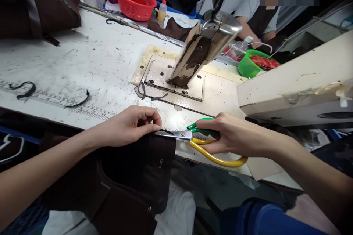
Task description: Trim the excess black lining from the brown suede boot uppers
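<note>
My right hand (234,134) grips a pair of scissors (217,158) with one green and one yellow handle. Their metal blades lie along the top edge of a dark brown bag (160,176), close to my left fingertips. My left hand (132,125) is closed in a pinch on a thin dark strip (167,131) at that edge. The bag hangs down over the table's front edge toward my lap. How far the blades are apart is hard to make out.
A sewing machine (193,58) stands on the white table (68,55), with cut dark strips (26,90) lying about. Another brown bag (41,11) is at the left. Behind are red baskets (135,5), a glue bottle (162,11), a green basket (246,66) and a person (259,18).
</note>
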`<state>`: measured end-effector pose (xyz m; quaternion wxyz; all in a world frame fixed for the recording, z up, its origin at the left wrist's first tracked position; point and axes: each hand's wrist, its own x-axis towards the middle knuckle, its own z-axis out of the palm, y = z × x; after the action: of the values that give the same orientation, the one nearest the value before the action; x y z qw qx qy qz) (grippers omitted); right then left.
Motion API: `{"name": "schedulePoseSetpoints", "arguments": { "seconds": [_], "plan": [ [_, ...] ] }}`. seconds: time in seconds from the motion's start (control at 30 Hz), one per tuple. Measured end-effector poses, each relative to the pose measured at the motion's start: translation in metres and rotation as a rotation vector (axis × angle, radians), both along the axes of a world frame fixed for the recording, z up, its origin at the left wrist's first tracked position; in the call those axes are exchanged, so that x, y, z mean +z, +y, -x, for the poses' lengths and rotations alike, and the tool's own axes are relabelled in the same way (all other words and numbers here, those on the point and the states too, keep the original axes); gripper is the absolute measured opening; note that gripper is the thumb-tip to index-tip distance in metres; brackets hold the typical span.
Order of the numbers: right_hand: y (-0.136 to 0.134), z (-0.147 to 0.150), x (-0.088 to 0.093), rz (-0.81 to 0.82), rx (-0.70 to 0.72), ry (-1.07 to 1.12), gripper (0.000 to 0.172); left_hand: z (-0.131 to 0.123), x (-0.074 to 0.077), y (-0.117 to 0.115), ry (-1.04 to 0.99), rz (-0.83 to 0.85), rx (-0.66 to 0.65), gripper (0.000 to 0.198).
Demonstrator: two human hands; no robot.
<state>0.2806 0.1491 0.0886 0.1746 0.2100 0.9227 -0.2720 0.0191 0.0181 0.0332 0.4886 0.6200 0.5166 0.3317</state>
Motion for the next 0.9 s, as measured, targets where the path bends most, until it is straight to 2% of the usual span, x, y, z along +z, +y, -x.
{"name": "schedulePoseSetpoints", "arguments": {
  "seconds": [0.23, 0.37, 0.63, 0.8, 0.9],
  "plan": [
    [-0.004, -0.002, -0.002, -0.004, 0.034, 0.043, 0.036, 0.002, 0.0, 0.003, -0.062, 0.032, 0.011, 0.022],
    [-0.007, 0.006, -0.003, -0.002, 0.041, 0.034, 0.035, 0.005, 0.001, 0.006, -0.16, 0.032, 0.003, 0.022],
    [-0.009, 0.022, -0.002, -0.041, 0.079, 0.023, 0.032, 0.007, 0.005, 0.011, -0.225, 0.026, -0.009, 0.022],
    [-0.006, 0.029, -0.004, -0.008, 0.101, 0.056, 0.033, 0.007, 0.006, 0.014, -0.301, 0.053, 0.02, 0.024],
    [-0.007, 0.033, -0.006, -0.049, 0.108, 0.069, 0.031, 0.007, 0.006, 0.016, -0.347, 0.047, 0.026, 0.025]
  ]
}}
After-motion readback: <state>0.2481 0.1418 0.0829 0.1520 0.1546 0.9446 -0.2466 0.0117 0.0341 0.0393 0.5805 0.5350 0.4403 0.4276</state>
